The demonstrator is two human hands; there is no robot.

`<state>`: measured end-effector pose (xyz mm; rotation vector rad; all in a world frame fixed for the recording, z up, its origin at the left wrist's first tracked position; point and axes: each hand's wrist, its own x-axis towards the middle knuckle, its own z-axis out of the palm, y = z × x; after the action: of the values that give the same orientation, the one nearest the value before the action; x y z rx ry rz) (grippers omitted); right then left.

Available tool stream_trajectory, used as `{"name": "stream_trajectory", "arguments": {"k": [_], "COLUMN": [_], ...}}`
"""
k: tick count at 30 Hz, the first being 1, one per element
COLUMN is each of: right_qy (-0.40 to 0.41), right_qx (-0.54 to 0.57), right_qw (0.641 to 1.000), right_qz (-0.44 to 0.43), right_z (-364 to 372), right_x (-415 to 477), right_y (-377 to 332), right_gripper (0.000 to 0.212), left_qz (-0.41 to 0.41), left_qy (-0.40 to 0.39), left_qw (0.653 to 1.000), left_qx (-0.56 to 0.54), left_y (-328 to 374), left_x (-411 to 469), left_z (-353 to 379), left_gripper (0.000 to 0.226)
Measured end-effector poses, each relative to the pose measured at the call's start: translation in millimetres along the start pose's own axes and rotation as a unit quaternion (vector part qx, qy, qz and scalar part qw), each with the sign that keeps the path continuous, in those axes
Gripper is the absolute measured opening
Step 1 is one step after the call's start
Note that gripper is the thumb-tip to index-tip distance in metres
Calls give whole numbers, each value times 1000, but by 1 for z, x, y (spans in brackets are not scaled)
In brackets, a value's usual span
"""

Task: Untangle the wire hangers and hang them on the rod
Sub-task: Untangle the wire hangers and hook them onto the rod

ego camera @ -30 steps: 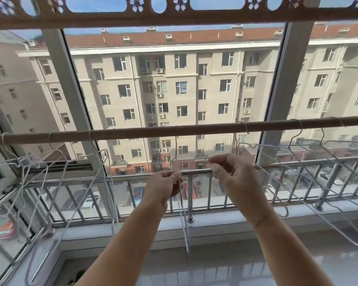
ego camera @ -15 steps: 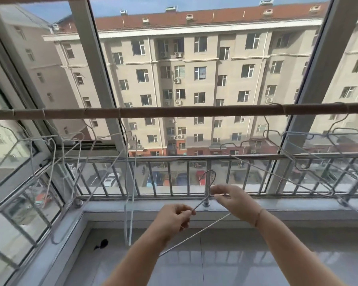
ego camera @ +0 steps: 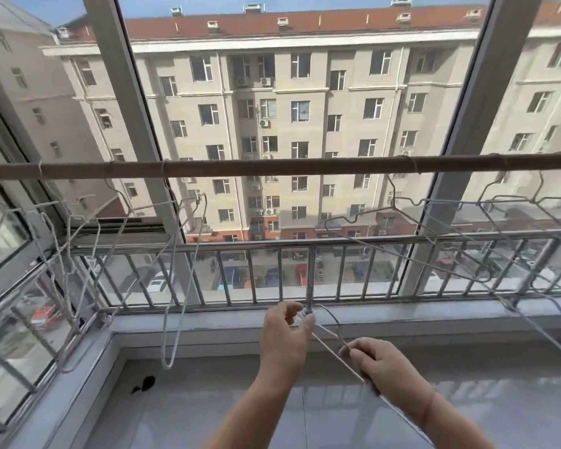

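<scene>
The person is holding one wire hanger (ego camera: 334,353) low in front of the metal railing (ego camera: 337,244), well below the brown rod (ego camera: 272,168) and not hooked on it. It is a thin, pale grey wire, lying tilted: its twisted neck is sitting up by the left hand (ego camera: 284,338), its hook is arching over to the right, and one long straight side is running diagonally down under the right forearm.

The left fingers (ego camera: 308,320) are pinching the neck between thumb and forefinger. The right hand (ego camera: 386,367) is curling round the wire lower down, its fingers (ego camera: 353,351) closing on the strand where the hook comes down.

Other hangers are hanging from the rod on both sides. The white ones on the left (ego camera: 81,218) are crossing each other in a loose cluster near the window corner. The darker ones on the right (ego camera: 405,199) are overlapping, their notched shoulders showing against the glass.
</scene>
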<state>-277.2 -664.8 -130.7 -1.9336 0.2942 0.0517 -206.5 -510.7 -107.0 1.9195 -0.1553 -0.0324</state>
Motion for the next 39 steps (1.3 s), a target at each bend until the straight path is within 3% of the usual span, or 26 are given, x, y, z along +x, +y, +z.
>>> {"name": "stream_trajectory", "arguments": {"k": [4, 8, 14, 21, 33, 36, 39], "right_qy": [35, 22, -5, 4, -19, 30, 136], "right_qx": [113, 194, 256, 285, 240, 181, 76], "right_qw": [993, 976, 951, 944, 965, 974, 964], "right_qz": [-20, -94, -170, -165, -104, -135, -213], "right_z": [8, 12, 6, 8, 20, 10, -14], "right_x": [4, 11, 26, 62, 83, 73, 52], "right_y": [-25, -66, -128, -181, -174, -166, -153], "right_gripper": [23, 33, 24, 20, 20, 18, 20], "left_qz": [-85, -81, -24, -7, -56, -39, 3], "left_qy": [-42, -95, -52, -13, -26, 16, 107], "left_qw": [990, 978, 975, 984, 987, 993, 993], "left_qx": [-102, -170, -216, -177, -147, -112, -42], "left_y": [16, 45, 100, 136, 113, 111, 112], "left_x": [-2, 7, 38, 82, 108, 106, 94], "left_z": [12, 10, -21, -49, -60, -60, -60], "left_gripper": [25, 18, 15, 26, 24, 22, 32]}}
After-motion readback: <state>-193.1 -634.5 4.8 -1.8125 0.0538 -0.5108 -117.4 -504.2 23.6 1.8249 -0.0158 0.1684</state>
